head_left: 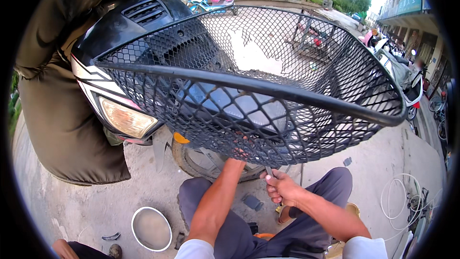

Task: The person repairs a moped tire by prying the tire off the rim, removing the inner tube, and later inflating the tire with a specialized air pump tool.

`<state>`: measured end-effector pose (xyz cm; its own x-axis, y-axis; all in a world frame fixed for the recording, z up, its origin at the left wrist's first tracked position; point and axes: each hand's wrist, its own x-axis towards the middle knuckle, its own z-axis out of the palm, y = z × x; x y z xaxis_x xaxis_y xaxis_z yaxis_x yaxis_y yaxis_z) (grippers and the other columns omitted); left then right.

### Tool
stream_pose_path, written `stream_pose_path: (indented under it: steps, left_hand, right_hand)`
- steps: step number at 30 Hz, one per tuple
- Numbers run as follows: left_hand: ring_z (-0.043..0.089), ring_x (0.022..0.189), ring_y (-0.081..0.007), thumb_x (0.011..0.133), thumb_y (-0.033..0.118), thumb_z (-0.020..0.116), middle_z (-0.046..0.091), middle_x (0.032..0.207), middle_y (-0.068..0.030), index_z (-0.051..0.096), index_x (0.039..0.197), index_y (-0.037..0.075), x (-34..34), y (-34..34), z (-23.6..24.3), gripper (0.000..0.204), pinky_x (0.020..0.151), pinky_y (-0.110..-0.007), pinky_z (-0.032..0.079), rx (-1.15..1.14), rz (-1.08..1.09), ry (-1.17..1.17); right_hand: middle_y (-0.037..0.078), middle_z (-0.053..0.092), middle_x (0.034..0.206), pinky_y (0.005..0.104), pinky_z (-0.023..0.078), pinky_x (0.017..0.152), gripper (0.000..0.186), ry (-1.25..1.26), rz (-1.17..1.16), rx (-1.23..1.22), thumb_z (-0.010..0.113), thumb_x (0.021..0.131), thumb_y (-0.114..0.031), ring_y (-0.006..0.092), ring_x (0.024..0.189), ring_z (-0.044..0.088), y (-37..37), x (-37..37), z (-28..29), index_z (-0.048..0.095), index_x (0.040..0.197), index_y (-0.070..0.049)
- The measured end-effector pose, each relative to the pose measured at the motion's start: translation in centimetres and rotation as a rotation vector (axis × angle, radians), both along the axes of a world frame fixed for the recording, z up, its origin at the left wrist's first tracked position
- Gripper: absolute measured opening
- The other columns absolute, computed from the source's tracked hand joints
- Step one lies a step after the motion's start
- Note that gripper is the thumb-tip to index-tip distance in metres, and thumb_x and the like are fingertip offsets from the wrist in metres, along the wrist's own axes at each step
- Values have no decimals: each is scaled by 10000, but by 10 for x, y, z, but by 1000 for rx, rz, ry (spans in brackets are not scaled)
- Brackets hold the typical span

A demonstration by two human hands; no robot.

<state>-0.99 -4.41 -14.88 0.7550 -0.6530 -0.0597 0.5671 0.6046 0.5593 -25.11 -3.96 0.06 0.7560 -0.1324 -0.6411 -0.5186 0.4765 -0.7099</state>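
Observation:
A large black wire-mesh basket is on the front of a scooter and fills the middle of the view. Below it, my left hand reaches up near the front wheel. The mesh covers its fingers, so whether it grips anything does not show. To the right, my right hand is closed around a slim grey metal tool. The tool's upper end points at the basket's underside, beside the wheel; its exact kind is unclear.
A white-rimmed bucket of murky water stands at the lower left. A brown padded cover hangs over the scooter's side. Coiled pale hose lies at right; parked scooters line the street. Another person's arm shows at lower left.

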Motion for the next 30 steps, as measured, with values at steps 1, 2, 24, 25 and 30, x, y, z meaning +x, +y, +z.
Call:
stream_pose_path:
  steps: [1,2,24,25,30]
  left_hand:
    - [593,873,-174,899,307,608,645,966,-56,639,1060,57,1,0,2,299,789,-339,469,-4,-2,2]
    - [593,874,-176,899,307,608,645,968,-57,638,1062,56,0,0,3,301,790,-340,468,-6,-3,4]
    - [589,907,-210,902,312,612,637,995,-76,616,1110,43,-15,-5,35,340,828,-366,458,84,115,-8]
    - [588,908,-212,902,312,612,636,996,-77,615,1112,43,-20,-2,37,342,830,-367,457,131,158,-34]
    - [587,916,-219,902,313,613,635,1002,-82,610,1123,40,-12,70,29,351,838,-373,455,409,462,-168]
  right_hand:
    - [-32,319,674,230,234,403,181,9,21,-1,457,1025,-241,58,489,256,-4,0,2,474,1136,-99]
    - [-32,319,674,230,234,403,181,6,21,-6,457,1025,-241,58,489,256,-9,0,5,474,1136,-99]
    - [156,524,991,343,317,688,173,13,650,-834,461,948,-151,235,832,439,-156,28,105,546,1048,-38]
    - [171,515,1059,358,310,760,215,9,700,-962,459,948,-168,256,917,430,-148,29,114,544,1090,-30]
    - [245,468,1396,433,273,1119,444,-162,889,-1435,448,950,-248,366,1341,387,-116,44,99,532,1300,11]
